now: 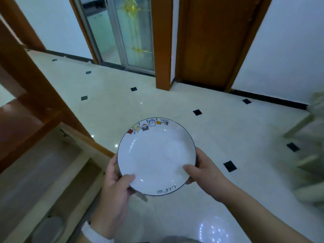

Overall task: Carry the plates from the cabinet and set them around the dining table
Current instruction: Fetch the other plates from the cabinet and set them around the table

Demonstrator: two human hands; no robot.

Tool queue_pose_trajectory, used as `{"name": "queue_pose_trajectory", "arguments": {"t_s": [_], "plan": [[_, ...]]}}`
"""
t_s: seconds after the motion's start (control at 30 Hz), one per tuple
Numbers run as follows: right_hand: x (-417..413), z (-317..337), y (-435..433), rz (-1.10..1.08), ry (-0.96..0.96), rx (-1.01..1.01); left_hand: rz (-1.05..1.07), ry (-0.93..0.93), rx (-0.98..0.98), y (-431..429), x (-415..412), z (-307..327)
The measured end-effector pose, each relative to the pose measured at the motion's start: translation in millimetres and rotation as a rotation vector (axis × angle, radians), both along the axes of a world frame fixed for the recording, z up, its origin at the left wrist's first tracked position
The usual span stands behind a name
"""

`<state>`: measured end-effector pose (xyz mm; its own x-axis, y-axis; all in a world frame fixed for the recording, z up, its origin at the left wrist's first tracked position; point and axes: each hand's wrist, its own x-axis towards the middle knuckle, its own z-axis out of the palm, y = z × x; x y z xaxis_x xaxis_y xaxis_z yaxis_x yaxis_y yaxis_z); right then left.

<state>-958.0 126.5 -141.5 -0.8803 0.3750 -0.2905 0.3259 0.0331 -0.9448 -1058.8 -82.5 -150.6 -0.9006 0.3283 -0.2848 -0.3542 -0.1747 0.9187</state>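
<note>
the fingers (pixel 128 178) of both hands are curled round the rim of the plate (pixel 156 155), thumbs lying on top near its lower edge and the rest tucked underneath where i can't see them. the left hand (pixel 114 186) holds the left side, the right hand (pixel 205 172) the right, and the plate sits roughly level in the air over the tiled floor (pixel 175 102), just beside the open cabinet (pixel 43 163) (a white band (pixel 93 232) shows on the left wrist). to carry it well, i'd say hold it flat with that two-sided grip, thumbs pressing lightly so the glazed rim can't slip, and face the counter before walking. the blurred furniture (pixel 312 155) at the right edge may be it, though i cannot tell.
</note>
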Motion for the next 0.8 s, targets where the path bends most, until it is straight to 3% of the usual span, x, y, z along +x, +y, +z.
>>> {"name": "queue_pose_trajectory", "arguments": {"t_s": [0.4, 0.8], "plan": [[140, 6, 118, -0.475, 0.065, -0.023, -0.487, 0.004, -0.017, 182, 60, 18], [221, 1, 209, -0.895, 0.039, -0.032, -0.905, 0.054, -0.043, 358, 100, 16]]}}
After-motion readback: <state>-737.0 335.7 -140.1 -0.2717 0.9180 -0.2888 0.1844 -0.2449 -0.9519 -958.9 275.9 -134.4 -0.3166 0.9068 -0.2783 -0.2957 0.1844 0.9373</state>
